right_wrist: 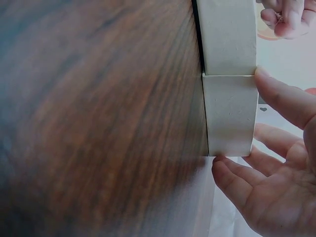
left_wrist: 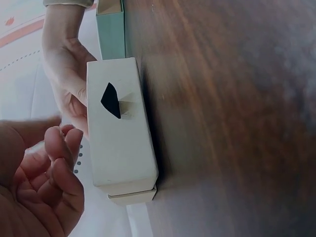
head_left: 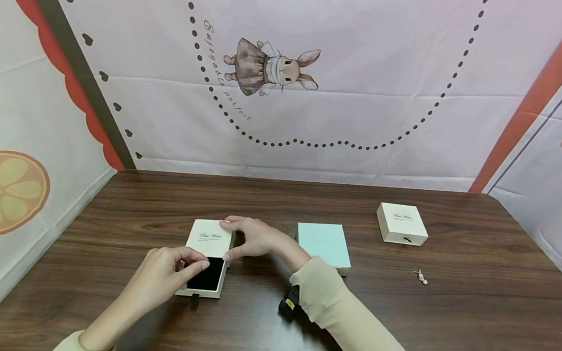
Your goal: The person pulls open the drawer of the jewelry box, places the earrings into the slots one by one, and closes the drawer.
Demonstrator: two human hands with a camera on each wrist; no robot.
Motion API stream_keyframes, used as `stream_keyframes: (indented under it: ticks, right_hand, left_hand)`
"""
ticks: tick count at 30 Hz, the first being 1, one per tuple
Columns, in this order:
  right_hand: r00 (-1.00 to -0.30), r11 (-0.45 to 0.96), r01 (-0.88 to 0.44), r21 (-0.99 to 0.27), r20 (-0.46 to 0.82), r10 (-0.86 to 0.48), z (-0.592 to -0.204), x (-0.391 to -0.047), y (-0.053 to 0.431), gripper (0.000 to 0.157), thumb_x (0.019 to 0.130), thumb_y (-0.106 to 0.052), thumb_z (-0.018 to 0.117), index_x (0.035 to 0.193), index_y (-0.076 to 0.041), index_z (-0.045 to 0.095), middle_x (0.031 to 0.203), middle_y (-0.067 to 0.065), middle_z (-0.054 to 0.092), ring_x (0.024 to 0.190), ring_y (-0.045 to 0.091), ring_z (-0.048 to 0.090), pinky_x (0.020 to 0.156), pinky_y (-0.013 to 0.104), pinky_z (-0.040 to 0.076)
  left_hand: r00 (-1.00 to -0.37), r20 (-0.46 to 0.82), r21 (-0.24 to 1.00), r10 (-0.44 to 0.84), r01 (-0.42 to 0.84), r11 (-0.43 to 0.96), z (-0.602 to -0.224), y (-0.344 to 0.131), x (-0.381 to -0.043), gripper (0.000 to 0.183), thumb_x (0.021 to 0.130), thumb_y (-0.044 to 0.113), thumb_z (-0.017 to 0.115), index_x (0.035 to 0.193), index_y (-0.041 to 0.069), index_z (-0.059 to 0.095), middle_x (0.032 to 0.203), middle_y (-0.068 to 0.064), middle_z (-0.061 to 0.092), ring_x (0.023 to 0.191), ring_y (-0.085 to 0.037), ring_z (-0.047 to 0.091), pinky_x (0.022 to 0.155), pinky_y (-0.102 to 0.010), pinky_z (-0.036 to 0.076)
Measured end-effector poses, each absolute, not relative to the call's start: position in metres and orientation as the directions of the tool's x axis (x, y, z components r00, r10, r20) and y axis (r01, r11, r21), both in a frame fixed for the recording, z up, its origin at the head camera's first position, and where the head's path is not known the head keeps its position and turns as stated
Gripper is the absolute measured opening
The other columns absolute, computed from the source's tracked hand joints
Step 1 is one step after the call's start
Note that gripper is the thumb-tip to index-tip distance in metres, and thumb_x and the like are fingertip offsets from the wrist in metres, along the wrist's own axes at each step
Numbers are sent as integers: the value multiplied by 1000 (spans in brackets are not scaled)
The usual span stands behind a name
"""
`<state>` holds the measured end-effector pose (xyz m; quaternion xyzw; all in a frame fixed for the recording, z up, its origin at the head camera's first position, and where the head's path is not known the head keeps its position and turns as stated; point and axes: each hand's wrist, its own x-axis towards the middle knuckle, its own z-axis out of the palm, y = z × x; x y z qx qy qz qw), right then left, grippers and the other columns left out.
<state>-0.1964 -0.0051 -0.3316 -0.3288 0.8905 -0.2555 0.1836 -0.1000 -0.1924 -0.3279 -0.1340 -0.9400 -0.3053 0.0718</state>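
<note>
A cream drawer-style jewellery box (head_left: 209,234) sits on the table with its drawer (head_left: 222,280) pulled out toward me, showing a black lining (head_left: 205,277). My right hand (head_left: 256,239) grips the box's cover, fingertips at its far end and thumb by its near edge. Over the drawer, my left hand (head_left: 163,271) has thumb and fingertips pinched together. A tiny sparkling piece of jewellery (right_wrist: 279,18) shows between those fingers, mostly hidden. The drawer's black pull tab (left_wrist: 110,100) stands out from its front.
Right of my right wrist stands a mint-green box (head_left: 323,244). Farther right is a second cream box (head_left: 402,223), pushed shut, and nearer me lies a small earring (head_left: 421,278) with a pearl-like bead. A printed cloth (head_left: 377,83) hangs behind the wooden table (head_left: 415,323).
</note>
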Motion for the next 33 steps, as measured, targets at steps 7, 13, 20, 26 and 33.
stream_keyframes:
  ticks: [7, 13, 20, 26, 33]
  right_hand:
    - [-719, 654, -485, -580, -162, -676, -331, -195, -5, 75, 77, -33, 71, 140, -19, 33, 149, 0, 25, 136, 19, 24, 107, 37, 28]
    - [-719, 655, -484, -580, -163, -676, -331, -196, -5, 75, 77, -33, 71, 140, -19, 33, 149, 0, 25, 136, 19, 25, 107, 36, 28]
    - [-718, 657, -497, -566, -157, -678, -332, -196, -5, 75, 77, -34, 70, 140, -19, 33, 149, 0, 26, 136, 20, 24, 108, 37, 27]
    - [-715, 658, -508, -556, -154, -682, -332, -196, -5, 74, 78, -34, 70, 140, -19, 33, 149, 0, 26, 136, 20, 25, 108, 37, 27]
    - [-712, 652, -523, -549, -140, -688, -333, -197, -5, 74, 78, -34, 70, 140, -18, 34, 148, 0, 28, 136, 19, 26, 108, 35, 27]
  left_hand:
    - [-950, 219, 534, 221, 306, 788, -329, -194, -102, 11, 77, 13, 69, 87, 16, 72, 67, 11, 61, 45, 4, 38, 42, -19, 33]
    - [-941, 250, 537, 227, 330, 776, -330, -195, -102, 16, 76, 11, 68, 91, 13, 69, 68, 10, 65, 47, 4, 41, 45, -19, 35]
    - [-943, 242, 540, 226, 325, 776, -331, -195, -104, 7, 76, 16, 70, 82, 18, 70, 69, 12, 66, 47, 4, 43, 44, -19, 36]
    - [-944, 242, 528, 223, 321, 787, -332, -195, -105, 9, 75, 20, 72, 84, 21, 73, 66, 14, 62, 43, 3, 37, 39, -19, 31]
    - [-954, 211, 541, 215, 297, 787, -332, -196, -107, 11, 74, 20, 72, 86, 18, 72, 70, 11, 65, 44, 2, 39, 40, -20, 32]
